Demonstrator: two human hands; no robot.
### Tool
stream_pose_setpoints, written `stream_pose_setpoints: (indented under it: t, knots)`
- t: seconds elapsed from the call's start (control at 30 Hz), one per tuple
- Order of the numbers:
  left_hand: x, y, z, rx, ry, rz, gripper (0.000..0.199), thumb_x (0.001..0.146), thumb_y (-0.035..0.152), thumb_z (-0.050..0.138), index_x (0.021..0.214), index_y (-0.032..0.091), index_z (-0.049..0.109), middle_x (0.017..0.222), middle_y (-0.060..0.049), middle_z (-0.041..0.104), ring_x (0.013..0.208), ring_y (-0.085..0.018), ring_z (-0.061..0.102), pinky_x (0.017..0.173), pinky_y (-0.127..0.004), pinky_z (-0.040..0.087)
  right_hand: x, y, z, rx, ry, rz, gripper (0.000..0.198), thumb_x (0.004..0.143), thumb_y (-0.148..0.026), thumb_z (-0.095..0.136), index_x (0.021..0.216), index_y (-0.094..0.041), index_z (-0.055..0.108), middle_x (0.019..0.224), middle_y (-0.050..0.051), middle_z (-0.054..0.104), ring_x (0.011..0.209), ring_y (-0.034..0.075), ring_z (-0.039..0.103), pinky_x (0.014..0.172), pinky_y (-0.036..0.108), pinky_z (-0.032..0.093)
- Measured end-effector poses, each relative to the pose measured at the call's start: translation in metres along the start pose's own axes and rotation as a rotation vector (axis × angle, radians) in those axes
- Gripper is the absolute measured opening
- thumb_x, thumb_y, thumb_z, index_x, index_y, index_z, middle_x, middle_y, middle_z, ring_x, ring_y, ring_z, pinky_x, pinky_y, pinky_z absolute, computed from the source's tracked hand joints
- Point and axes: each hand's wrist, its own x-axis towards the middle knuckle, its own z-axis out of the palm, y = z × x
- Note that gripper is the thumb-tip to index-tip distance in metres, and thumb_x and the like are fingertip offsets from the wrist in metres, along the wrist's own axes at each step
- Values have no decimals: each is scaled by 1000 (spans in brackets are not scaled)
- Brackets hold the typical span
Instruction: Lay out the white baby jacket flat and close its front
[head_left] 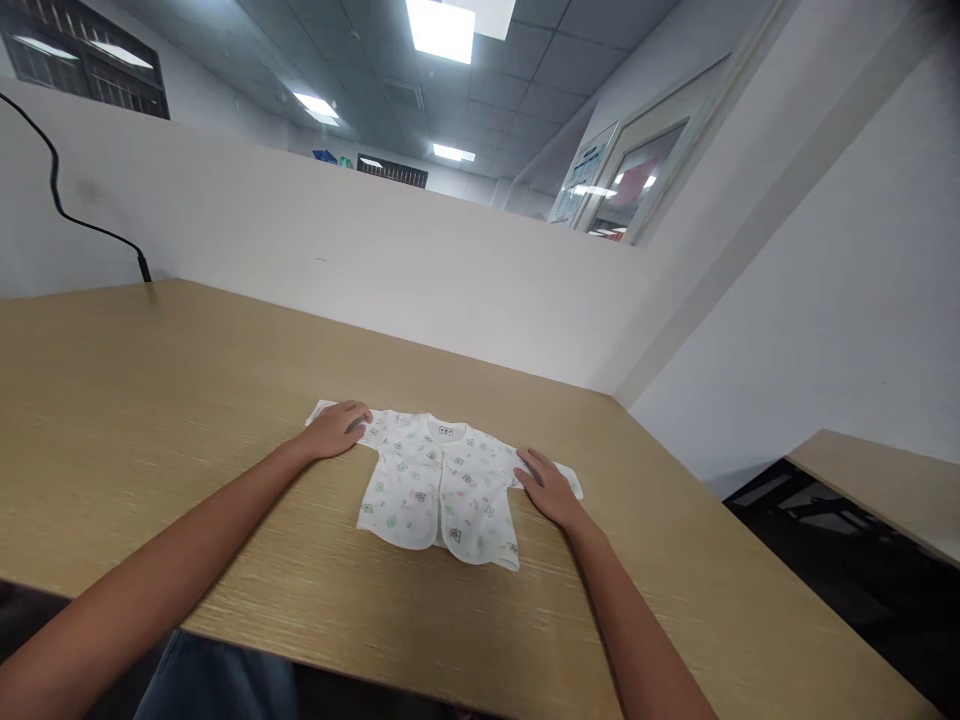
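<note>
A small white baby shirt (409,480) with a green, pink and grey print lies spread flat on the wooden table. Its front opening runs down the middle, and a label shows inside the round neckline. My left hand (337,428) rests on the sleeve at the left, covering part of it, with thumb and fingers apart. On the opposite sleeve lies my right hand (549,488), its fingers also spread and touching the cloth. The cuffs stick out beyond both hands.
The wooden table (225,390) meets a low white partition (420,270) at the back. A black cable (56,185) hangs down at the far left. To the right, beyond the table edge, stands another wood-topped desk (877,480) with a dark underside.
</note>
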Motion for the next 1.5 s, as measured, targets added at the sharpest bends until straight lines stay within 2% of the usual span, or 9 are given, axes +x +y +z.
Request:
stream_pose_setpoints:
  t: [0.27, 0.47, 0.73, 1.03, 1.37, 1.5]
  knots:
    - [1, -1, 1, 7, 3, -12, 29, 91, 34, 43, 111, 25, 62, 118, -6, 67, 112, -26, 60, 100, -40, 45, 1, 4, 3, 15, 6, 0, 60, 96, -52, 44, 145, -20, 55, 158, 10, 43, 148, 25, 37, 125, 44, 24]
    - [0, 0, 1, 32, 22, -1, 26, 92, 34, 43, 109, 25, 61, 116, -6, 66, 109, -25, 61, 98, -40, 46, 1, 3, 2, 13, -5, -1, 63, 97, -53, 42, 146, -16, 54, 158, 12, 42, 148, 25, 36, 125, 41, 24]
    - [0, 4, -3, 199, 58, 1, 31, 98, 39, 40, 104, 28, 68, 135, -6, 62, 132, -29, 49, 112, -49, 36, 1, 1, 1, -7, -10, 2, 62, 97, -51, 42, 147, -16, 53, 158, 13, 42, 148, 26, 36, 125, 42, 24]
    - [2, 0, -5, 225, 75, -122, 53, 104, 48, 23, 118, 24, 68, 142, -8, 61, 137, -29, 46, 114, -49, 35, 1, 0, 1, -7, -9, -8, 61, 98, -50, 43, 147, -14, 53, 158, 13, 42, 148, 26, 37, 125, 42, 24]
    - [1, 9, -13, 238, 101, -155, 56, 105, 46, 20, 98, 25, 71, 131, -6, 66, 130, -26, 52, 110, -46, 37, -1, -3, -1, 1, -13, 11, 62, 98, -50, 42, 148, -15, 52, 159, 13, 41, 149, 26, 34, 126, 42, 22]
    - [3, 11, -12, 259, 108, -220, 55, 104, 45, 23, 96, 24, 74, 128, -8, 67, 127, -27, 54, 108, -47, 38, -1, -6, -2, 5, -20, 28, 61, 98, -49, 43, 148, -16, 52, 159, 13, 40, 150, 26, 34, 126, 43, 22]
